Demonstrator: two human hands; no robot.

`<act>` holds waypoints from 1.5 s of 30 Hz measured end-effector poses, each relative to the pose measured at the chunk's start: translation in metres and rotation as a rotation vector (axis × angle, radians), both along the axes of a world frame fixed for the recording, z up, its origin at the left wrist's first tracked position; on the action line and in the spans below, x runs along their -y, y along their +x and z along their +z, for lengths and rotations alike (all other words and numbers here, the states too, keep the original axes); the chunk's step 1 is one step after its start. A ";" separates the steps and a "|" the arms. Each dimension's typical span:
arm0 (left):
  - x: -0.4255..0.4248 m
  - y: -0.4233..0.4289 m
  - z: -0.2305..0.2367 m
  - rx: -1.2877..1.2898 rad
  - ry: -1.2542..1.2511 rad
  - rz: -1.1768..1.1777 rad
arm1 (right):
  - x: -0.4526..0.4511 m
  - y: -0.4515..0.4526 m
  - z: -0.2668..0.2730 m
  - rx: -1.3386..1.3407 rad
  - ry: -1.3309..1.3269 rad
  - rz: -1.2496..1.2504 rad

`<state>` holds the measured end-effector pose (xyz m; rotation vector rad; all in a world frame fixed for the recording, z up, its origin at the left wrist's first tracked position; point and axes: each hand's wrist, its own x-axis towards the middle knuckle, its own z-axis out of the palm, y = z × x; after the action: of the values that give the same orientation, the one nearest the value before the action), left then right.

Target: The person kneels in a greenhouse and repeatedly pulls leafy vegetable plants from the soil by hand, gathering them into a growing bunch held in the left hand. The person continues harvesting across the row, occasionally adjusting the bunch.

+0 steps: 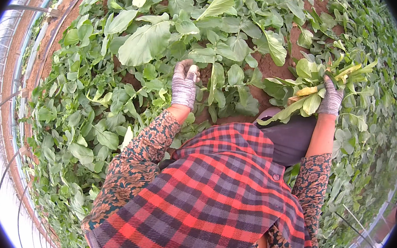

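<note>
My left hand (185, 84), in a grey knit glove with pale fingertips, is among the leafy green plants (238, 49) before me. Its fingers are partly curled near a leaf, and whether they grip anything is hard to tell. At the right, my gloved right hand (331, 96) is closed around a bunch of picked leaves and stalks (312, 102), some of them yellowed. The stalks stick out to the upper right of the hand, and broad leaves hang out to its lower left, over my dark trouser leg (289, 135).
Dense leafy plants surround me, with reddish-brown soil (269, 68) showing between them. Along the left run a bare soil strip (45, 54), pipes and curved hoops (0, 106) beside a white sheet. More thin rods (355, 228) stand at the lower right.
</note>
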<state>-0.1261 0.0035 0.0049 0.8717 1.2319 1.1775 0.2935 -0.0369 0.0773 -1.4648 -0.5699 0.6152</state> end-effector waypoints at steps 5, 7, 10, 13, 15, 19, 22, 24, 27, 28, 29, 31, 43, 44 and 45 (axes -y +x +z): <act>-0.089 0.012 -0.008 -0.037 0.179 0.159 | 0.005 -0.001 0.004 -0.011 -0.034 -0.048; -0.106 0.031 -0.007 0.044 0.165 0.173 | 0.005 -0.004 0.006 -0.059 -0.044 -0.046; -0.109 0.063 -0.007 -0.279 0.210 0.104 | 0.005 -0.006 0.007 0.008 -0.056 -0.044; -0.097 0.087 -0.005 -0.197 0.222 0.041 | 0.005 -0.006 0.006 -0.009 -0.062 -0.031; -0.083 0.095 0.004 -0.286 0.292 -0.007 | 0.003 -0.005 0.005 -0.008 -0.030 -0.011; -0.039 0.109 0.043 -0.344 0.670 -0.073 | 0.000 -0.007 0.007 -0.015 -0.023 -0.042; 0.007 0.130 0.067 0.073 0.508 -0.404 | 0.002 -0.020 0.017 -0.045 -0.014 -0.101; 0.026 0.146 0.070 0.467 -0.016 -0.823 | 0.006 -0.038 0.027 0.021 0.131 -0.060; 0.040 0.162 0.062 0.765 -0.492 -0.951 | 0.022 -0.071 0.046 0.069 0.303 -0.029; 0.042 0.167 0.060 0.839 -0.561 -0.936 | 0.029 -0.082 0.052 0.082 0.373 0.000; 0.042 0.171 0.058 0.856 -0.621 -0.940 | 0.036 -0.092 0.058 0.185 0.395 0.028; 0.039 0.175 0.061 1.018 -0.673 -0.902 | 0.045 -0.105 0.066 0.218 0.406 0.114; 0.005 0.201 0.079 0.642 -0.078 -0.623 | 0.061 -0.102 0.041 -0.306 0.337 0.136; 0.003 0.206 0.077 0.505 -0.111 -0.615 | 0.057 -0.098 0.040 -0.294 0.396 0.167; 0.002 0.211 0.075 0.511 -0.054 -0.574 | 0.055 -0.093 0.039 -0.352 0.303 0.091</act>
<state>0.0844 0.0019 0.0802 0.7508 0.5391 0.8184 0.2008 -0.0922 0.1165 -1.0208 -0.4320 0.8013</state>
